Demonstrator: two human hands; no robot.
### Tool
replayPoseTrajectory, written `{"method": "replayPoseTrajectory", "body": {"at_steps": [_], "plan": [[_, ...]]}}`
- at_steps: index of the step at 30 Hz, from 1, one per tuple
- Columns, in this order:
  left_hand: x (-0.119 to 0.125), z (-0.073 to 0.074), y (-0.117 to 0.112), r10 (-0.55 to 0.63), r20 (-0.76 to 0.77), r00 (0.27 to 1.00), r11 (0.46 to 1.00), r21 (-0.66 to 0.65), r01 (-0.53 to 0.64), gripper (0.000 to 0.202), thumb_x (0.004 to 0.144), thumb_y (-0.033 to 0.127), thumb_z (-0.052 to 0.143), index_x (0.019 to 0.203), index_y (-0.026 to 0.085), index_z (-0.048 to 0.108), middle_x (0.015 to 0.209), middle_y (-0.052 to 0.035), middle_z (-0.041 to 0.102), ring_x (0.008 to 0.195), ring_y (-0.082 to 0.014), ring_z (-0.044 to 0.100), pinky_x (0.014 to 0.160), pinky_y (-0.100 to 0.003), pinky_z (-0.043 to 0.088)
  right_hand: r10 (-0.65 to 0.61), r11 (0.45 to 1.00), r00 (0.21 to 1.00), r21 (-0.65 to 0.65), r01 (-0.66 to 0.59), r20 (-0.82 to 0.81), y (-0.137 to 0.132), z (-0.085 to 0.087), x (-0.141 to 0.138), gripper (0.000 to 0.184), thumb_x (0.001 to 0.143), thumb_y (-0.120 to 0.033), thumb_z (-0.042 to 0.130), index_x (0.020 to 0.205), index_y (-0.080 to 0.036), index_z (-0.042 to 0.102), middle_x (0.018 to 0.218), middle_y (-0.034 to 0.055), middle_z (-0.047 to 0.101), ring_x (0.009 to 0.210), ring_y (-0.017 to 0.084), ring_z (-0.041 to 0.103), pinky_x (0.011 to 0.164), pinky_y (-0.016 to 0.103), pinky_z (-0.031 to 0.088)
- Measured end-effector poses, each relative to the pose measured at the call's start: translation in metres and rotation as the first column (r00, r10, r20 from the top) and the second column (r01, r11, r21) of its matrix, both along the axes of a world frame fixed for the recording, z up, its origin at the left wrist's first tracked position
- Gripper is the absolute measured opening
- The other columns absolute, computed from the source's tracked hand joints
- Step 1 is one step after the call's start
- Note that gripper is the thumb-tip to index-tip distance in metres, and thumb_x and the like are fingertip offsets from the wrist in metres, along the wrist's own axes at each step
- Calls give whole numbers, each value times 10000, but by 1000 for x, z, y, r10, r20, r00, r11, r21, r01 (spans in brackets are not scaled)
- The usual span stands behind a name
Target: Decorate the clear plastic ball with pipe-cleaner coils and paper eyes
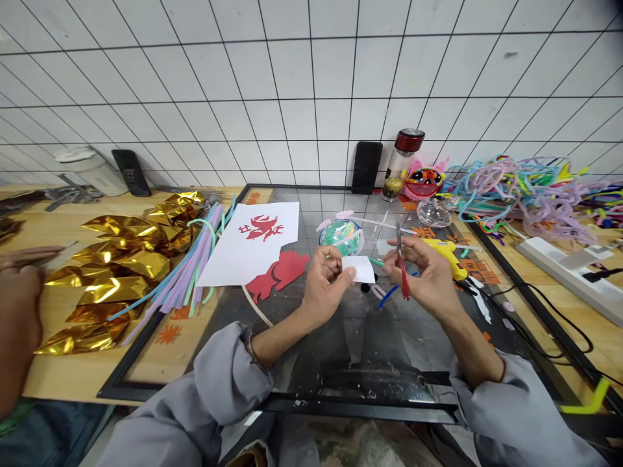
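Observation:
My left hand (324,285) pinches a small piece of white paper (363,268) between thumb and fingers. Just right of it, my right hand (428,279) holds a pair of scissors (403,275) with red handles, blades pointing up and apart from the paper. Behind my hands sits a round green ornament (341,235) with pink pipe cleaner pieces on it. A white sheet with a red print (233,256) lies to the left, partly over red cut-out shapes (289,269). Beneath my right hand is a short blue pipe cleaner (389,297).
A yellow glue gun (450,259) lies beyond my right hand, near a power strip (569,272) and cables. Pipe cleaners (525,188) heap at the back right, beside a glass bottle (402,165). Gold foil (121,259) lies left, near another person's hand (19,292).

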State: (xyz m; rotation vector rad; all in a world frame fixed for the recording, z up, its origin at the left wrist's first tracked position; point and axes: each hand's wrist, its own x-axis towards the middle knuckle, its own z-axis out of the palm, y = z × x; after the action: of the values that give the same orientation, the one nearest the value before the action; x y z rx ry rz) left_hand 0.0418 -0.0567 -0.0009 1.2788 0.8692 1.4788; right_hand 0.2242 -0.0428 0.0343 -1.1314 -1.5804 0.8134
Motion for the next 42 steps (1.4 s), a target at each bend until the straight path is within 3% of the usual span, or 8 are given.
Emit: {"method": "replayPoseTrajectory", "body": {"at_steps": [3,6,10,22,25,29,31,42], "plan": [[-2,-2,2,27,3,1000,1000,16,-27,300,794,373,640,876,225,392,658,73,509,515,-64,535,502,-180,431,-155,982,923,-47,182,352,10,-4,18,374,698,-393,671,1001,-206,554,616,-22,620,508,145,534,501,261,385],[-5,-5,2,18,-48,999,999,31,-17,205,820,361,602,805,199,477,677,46,545,546,-73,569,522,-193,458,-209,948,592,14,317,779,17,-8,29,298,727,-408,622,930,-191,603,666,38,644,602,207,590,533,284,354],[-7,-8,1,11,-80,997,1000,14,-10,144,835,319,572,863,183,609,761,-2,633,631,-104,601,613,-240,510,-113,926,266,4,378,957,16,-9,23,321,779,-440,559,947,-183,652,804,136,697,757,304,649,576,322,369],[-2,-9,-3,27,-169,985,997,74,-14,186,782,283,650,932,180,687,952,-66,724,852,-182,682,788,-316,548,20,987,58,-28,156,998,8,-8,13,253,807,-306,548,991,-177,665,793,138,725,829,292,673,832,405,358],[-3,-12,-2,49,-172,984,996,78,-36,181,787,314,659,907,187,704,922,-56,730,814,-177,684,765,-315,556,-67,992,152,50,113,986,6,-5,14,246,816,-234,533,995,-156,683,841,163,722,881,317,660,888,464,347],[-4,-17,-1,86,-196,977,992,111,-65,168,794,306,661,910,198,716,897,-45,726,793,-172,672,738,-313,555,-92,981,749,190,-46,657,0,-1,15,412,852,-226,524,1260,-193,560,1001,98,713,957,243,646,895,403,428],[-5,-16,-1,89,-219,972,989,133,-60,157,797,302,660,906,208,721,874,-39,722,781,-171,667,740,-321,553,59,973,907,180,-146,417,-4,0,13,454,847,-289,579,1297,-244,535,1038,62,706,969,214,644,863,364,472],[-2,-7,-5,88,-173,981,981,187,-55,80,732,273,736,748,200,709,858,-47,725,798,-163,663,755,-317,538,226,974,967,13,-226,-118,-12,-10,-12,64,748,-280,718,742,-217,731,762,25,691,748,157,625,715,299,484]]}}
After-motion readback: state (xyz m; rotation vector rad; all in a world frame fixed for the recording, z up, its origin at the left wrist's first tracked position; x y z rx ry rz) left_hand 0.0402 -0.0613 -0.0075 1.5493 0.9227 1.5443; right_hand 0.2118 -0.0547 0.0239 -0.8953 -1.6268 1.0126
